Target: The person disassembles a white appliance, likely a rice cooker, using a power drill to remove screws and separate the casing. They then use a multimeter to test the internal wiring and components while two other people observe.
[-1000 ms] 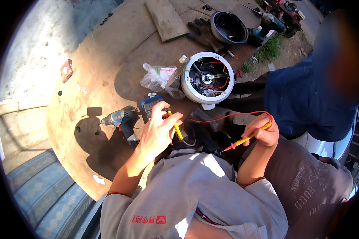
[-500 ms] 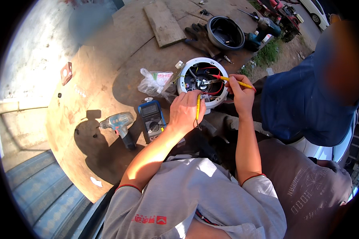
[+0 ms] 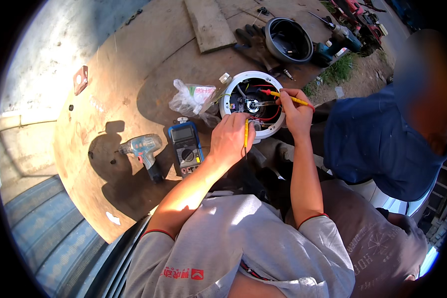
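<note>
My left hand (image 3: 229,134) is closed on a yellow test probe (image 3: 246,133) at the lower rim of a round white lamp housing (image 3: 226,98) with red wires, a metal strip and a ringed fitting inside. My right hand (image 3: 295,113) pinches a second yellow probe with a red collar (image 3: 273,93), pointed into the housing at its upper right. A blue-cased multimeter (image 3: 186,140) lies left of my left hand, beside a cordless drill (image 3: 139,146). A crumpled clear plastic bag (image 3: 188,97) rests against the housing's left.
On the table (image 3: 89,184) are a board (image 3: 208,25), a black bowl-shaped part (image 3: 288,39), a glove (image 3: 251,47), another drill (image 3: 337,39) and a small brown object (image 3: 81,79). Two people (image 3: 367,144) (image 3: 382,238) stand close on my right. A corrugated sheet (image 3: 39,223) runs along the left.
Both hands with their probes have moved from near my body up to the white housing over the last second. Since the middle frame they have stayed nearly still there.
</note>
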